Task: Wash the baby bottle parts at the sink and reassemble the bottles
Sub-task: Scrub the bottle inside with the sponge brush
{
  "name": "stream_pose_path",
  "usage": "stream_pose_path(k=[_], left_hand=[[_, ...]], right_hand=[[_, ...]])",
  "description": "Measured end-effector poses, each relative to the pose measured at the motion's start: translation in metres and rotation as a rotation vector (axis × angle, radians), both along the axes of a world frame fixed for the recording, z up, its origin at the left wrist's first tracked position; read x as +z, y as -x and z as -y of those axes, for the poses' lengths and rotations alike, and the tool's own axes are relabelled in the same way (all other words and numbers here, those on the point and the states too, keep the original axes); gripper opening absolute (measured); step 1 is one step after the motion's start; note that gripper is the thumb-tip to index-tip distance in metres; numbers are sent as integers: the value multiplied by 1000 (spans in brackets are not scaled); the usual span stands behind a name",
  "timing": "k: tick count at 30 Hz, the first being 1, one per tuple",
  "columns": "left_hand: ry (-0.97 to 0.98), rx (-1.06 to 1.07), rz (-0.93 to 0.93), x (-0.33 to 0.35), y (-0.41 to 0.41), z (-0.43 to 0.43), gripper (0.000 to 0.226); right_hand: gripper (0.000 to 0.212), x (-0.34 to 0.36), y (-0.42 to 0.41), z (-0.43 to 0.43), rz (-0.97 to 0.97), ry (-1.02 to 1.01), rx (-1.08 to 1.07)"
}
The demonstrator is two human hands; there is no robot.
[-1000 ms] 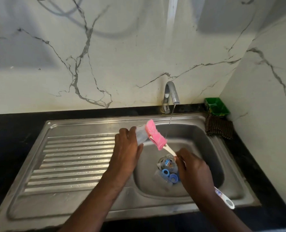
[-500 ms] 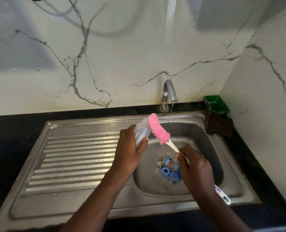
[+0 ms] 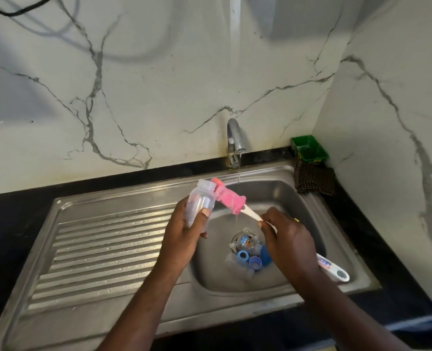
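Observation:
My left hand (image 3: 184, 233) grips a clear baby bottle (image 3: 200, 202) above the left edge of the sink basin (image 3: 280, 196), its open neck pointing up and away. My right hand (image 3: 289, 243) holds the white handle of a bottle brush; its pink sponge head (image 3: 230, 200) lies against the bottle's neck, outside the bottle. The handle's end (image 3: 335, 271) sticks out behind my right wrist. On the basin floor by the drain lie another clear bottle (image 3: 246, 240), blue rings and caps (image 3: 250, 259) and other clear parts. The tap (image 3: 235, 138) runs a thin stream.
A ribbed steel draining board (image 3: 103, 247) stretches to the left of the basin. At the back right corner stand a green container (image 3: 309, 149) and a dark checked cloth (image 3: 313, 178). Marble walls close the back and right; black counter surrounds the sink.
My left hand has raised and turned the bottle so more of it shows with its neck up. The pink brush head has shifted up along with it, staying against the neck.

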State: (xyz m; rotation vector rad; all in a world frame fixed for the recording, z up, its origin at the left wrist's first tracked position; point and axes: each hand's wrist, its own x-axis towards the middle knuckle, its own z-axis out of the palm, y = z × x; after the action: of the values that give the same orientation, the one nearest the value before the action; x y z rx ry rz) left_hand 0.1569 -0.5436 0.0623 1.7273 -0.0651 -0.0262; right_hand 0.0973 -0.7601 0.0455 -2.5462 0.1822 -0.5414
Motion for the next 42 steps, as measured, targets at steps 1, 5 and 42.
stream_pose_path(k=[1,5,42], left_hand=[[17,-4,2,0,1,0,62],[7,-72,-30,-1,8,0,60],[-115,-298,-1,24,1,-41,42]], right_hand=[[16,0,-1,2,7,18,0],[17,4,-1,10,68,45,45],[75,55,-34,37,-436,-328,792]])
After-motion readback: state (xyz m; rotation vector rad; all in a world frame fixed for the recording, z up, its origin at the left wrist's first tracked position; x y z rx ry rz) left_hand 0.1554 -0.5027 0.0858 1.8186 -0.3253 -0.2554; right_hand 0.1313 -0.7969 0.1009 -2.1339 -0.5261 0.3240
